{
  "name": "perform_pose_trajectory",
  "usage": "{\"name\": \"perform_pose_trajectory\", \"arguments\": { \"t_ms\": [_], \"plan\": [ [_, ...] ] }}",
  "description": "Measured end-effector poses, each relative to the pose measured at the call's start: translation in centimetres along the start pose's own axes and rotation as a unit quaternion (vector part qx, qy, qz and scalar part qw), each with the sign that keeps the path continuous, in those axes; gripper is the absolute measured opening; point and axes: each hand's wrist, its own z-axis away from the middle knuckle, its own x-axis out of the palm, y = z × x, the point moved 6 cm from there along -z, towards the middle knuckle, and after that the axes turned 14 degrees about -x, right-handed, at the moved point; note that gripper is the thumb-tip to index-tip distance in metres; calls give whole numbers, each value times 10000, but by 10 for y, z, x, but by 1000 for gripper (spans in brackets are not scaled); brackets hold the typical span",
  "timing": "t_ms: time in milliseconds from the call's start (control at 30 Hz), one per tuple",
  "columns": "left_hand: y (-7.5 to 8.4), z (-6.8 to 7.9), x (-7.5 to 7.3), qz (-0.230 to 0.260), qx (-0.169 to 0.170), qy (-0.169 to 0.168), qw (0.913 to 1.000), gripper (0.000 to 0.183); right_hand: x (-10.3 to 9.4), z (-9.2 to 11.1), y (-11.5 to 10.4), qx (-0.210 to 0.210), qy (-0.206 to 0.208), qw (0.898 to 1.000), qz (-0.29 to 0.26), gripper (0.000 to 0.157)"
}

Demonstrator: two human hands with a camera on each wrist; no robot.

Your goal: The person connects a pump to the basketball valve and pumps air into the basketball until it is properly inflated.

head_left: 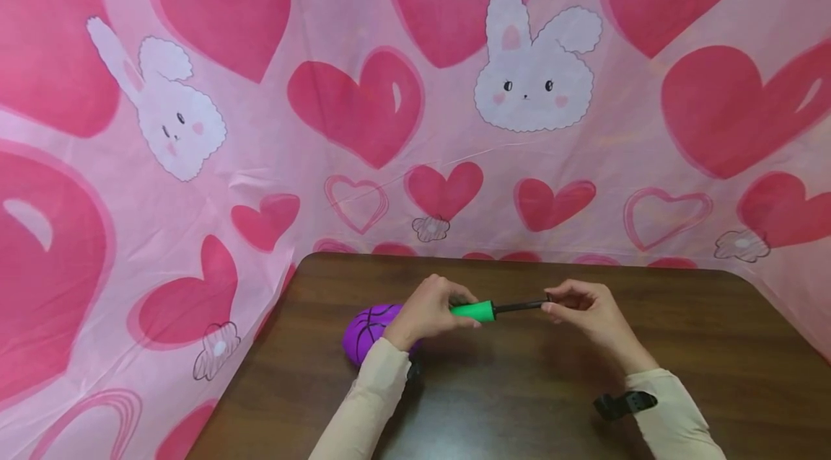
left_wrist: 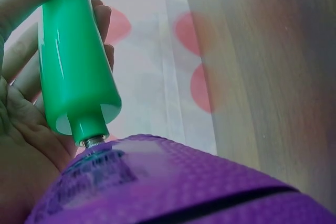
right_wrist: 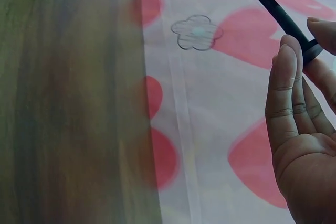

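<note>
A green hand pump point(head_left: 477, 311) lies crosswise above the table, its black rod drawn out to the right. My left hand point(head_left: 428, 312) grips the green barrel, thumb along one side and fingers behind it. In the left wrist view, a metal needle at the end of the pump point(left_wrist: 79, 61) meets the purple ball point(left_wrist: 210, 177). The ball point(head_left: 363, 334), marked with black basketball lines, looks soft and misshapen beside my left wrist. My right hand point(head_left: 594, 308) pinches the black handle end of the rod point(right_wrist: 283, 19) between thumb and fingers.
The brown wooden table point(head_left: 519, 402) lies under both hands. Behind and to the left hangs a pink cloth point(head_left: 454, 135) with hearts and rabbits, close to the table's far edge. A black strap point(head_left: 625, 404) sits on the right wrist.
</note>
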Motion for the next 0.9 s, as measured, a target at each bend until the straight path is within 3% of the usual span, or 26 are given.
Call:
{"name": "perform_pose_trajectory", "arguments": {
  "t_ms": [400,567,900],
  "plan": [
    [6,-1,4,-224,37,15,9997,28,33,1,6,26,-132,9997,-183,21],
    [8,0,9,-164,21,-133,9998,28,43,3,7,306,-186,9992,-171,24],
    [8,1,11,-51,-66,-258,9996,29,49,2,8,453,-305,9985,52,21]
  ]
}}
